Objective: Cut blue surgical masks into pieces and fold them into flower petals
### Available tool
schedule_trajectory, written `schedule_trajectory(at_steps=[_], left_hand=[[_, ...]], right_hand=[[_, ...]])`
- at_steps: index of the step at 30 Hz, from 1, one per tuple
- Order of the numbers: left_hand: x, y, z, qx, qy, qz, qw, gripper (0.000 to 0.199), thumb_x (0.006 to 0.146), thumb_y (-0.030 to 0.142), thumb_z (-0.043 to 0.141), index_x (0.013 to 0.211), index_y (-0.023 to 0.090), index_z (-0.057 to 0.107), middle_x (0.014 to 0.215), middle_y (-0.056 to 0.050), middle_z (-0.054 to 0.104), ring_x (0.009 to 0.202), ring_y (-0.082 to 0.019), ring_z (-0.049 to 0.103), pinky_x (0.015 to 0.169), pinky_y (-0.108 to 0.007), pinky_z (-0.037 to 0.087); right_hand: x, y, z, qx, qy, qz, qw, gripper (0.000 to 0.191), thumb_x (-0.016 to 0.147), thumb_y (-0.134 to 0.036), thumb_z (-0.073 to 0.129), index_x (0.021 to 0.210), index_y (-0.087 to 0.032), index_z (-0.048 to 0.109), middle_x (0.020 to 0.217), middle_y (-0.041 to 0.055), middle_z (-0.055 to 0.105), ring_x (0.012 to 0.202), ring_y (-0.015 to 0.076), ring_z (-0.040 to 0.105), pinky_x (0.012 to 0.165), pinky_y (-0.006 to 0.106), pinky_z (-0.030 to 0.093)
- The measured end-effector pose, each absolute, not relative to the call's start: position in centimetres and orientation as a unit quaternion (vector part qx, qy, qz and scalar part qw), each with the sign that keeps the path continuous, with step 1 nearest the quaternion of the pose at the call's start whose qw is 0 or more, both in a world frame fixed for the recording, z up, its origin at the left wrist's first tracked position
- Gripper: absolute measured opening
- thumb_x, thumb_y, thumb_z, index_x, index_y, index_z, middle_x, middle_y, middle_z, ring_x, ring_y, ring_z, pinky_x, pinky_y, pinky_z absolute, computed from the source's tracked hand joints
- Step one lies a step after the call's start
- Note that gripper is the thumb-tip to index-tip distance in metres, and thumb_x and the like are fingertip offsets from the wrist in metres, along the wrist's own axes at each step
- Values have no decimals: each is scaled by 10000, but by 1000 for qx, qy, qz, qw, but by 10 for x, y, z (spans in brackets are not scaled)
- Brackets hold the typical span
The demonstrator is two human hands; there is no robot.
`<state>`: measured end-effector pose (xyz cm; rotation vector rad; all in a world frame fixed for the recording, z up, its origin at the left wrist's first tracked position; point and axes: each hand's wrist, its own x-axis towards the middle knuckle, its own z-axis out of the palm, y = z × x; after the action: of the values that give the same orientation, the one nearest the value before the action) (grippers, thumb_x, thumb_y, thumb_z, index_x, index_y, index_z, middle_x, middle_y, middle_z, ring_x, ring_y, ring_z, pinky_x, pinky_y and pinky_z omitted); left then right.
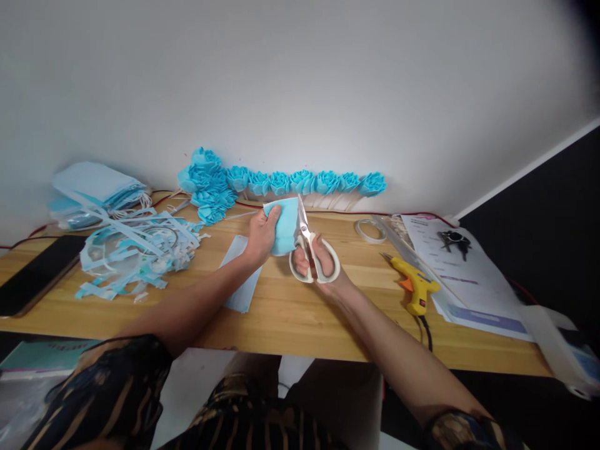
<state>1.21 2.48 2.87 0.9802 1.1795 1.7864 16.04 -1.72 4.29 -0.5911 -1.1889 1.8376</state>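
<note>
My left hand point(263, 236) pinches a folded piece of light blue mask fabric point(287, 224) by its left side, above the table. In my right hand point(323, 262) are scissors point(313, 250) with white handles, my fingers and thumb through the loops. The blades point up along the right edge of the fabric; I cannot tell whether they are cutting into it. Beneath my left wrist a flat blue face mask point(244, 284) lies on the wooden table point(290, 319), partly covered by my forearm.
Blue fabric flowers point(302, 182) line the wall. On the left are stacked masks point(98, 187), cut strips point(140, 250) and a black phone point(40, 272). To the right are a tape roll point(383, 234), a yellow glue gun point(416, 284), papers point(473, 281) and keys point(454, 240).
</note>
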Motion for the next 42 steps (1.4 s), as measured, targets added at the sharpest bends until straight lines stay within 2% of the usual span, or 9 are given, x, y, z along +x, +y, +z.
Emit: schedule_trajectory(at_steps=[7, 13, 23, 36, 42], left_hand=[[14, 23, 30, 385, 468, 690, 396, 352, 822, 499, 674, 731, 177, 567, 631, 33, 520, 587, -110, 463, 557, -234, 395], [14, 21, 30, 412, 489, 677, 365, 310, 824, 445, 672, 706, 170, 592, 636, 28, 525, 610, -115, 457, 569, -233, 385], [12, 24, 26, 431, 492, 671, 351, 260, 840, 383, 651, 702, 168, 608, 646, 28, 542, 628, -115, 466, 595, -230, 381], [9, 28, 20, 417, 485, 679, 361, 303, 819, 445, 674, 752, 152, 629, 665, 31, 564, 635, -110, 490, 612, -227, 407], [6, 30, 23, 377, 488, 675, 404, 314, 807, 454, 688, 749, 162, 588, 642, 40, 543, 585, -98, 467, 568, -220, 412]], right_hand=[[164, -16, 49, -231, -496, 735, 400, 591, 758, -794, 600, 750, -210, 514, 560, -27, 512, 468, 104, 440, 418, 239, 329], [165, -13, 47, -222, -510, 733, 392, 613, 791, -802, 543, 692, -198, 531, 561, -15, 501, 476, 104, 438, 424, 241, 329], [166, -15, 48, -236, -499, 722, 416, 592, 744, -792, 619, 760, -210, 514, 522, -42, 483, 436, 99, 429, 391, 226, 323], [161, -15, 41, -236, -457, 729, 452, 582, 690, -730, 732, 887, -235, 496, 511, -80, 492, 370, 74, 351, 327, 205, 260], [171, -7, 54, -227, -459, 682, 522, 562, 691, -725, 735, 886, -250, 506, 524, -85, 453, 385, 72, 322, 355, 220, 234]])
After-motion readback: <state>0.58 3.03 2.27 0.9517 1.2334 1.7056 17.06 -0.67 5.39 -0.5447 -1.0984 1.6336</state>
